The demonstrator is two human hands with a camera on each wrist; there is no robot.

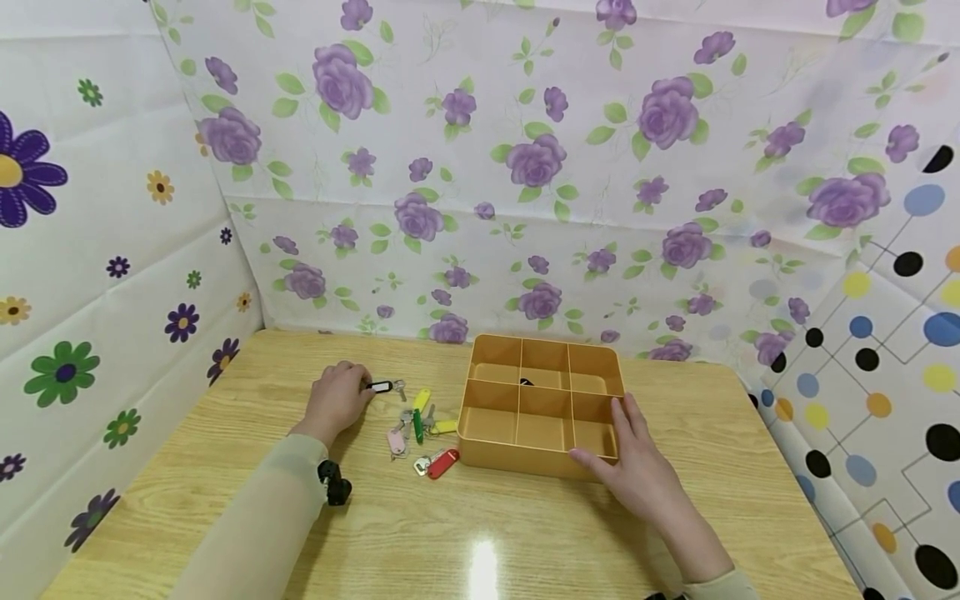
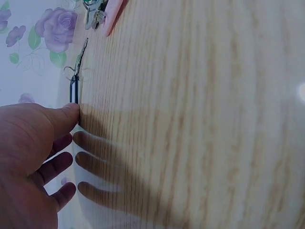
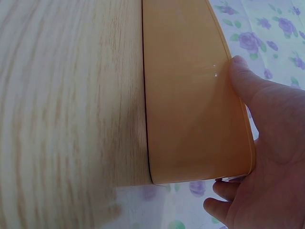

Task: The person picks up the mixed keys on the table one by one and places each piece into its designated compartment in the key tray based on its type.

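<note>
My left hand (image 1: pixel 339 398) pinches one end of a black key tag (image 1: pixel 381 387) with a white label, at the left of the table. A small key (image 1: pixel 400 387) hangs off the tag's other end. In the left wrist view the thumb lies on the black key tag (image 2: pixel 74 89), the other fingers spread below. My right hand (image 1: pixel 641 467) holds the near right corner of an orange box with six compartments (image 1: pixel 540 460), thumb on the front rim, fingers along the right side. A small black thing (image 1: pixel 527 382) shows in the back middle compartment.
Left of the box lie more tagged keys: a yellow tag (image 1: pixel 422 399), a green tag (image 1: pixel 417 425), another yellow tag (image 1: pixel 446 427), a pink tag (image 1: pixel 396 442) and a red tag (image 1: pixel 443 463). A flowered cloth (image 1: pixel 420 275) stands behind the wooden table (image 1: pixel 405 533).
</note>
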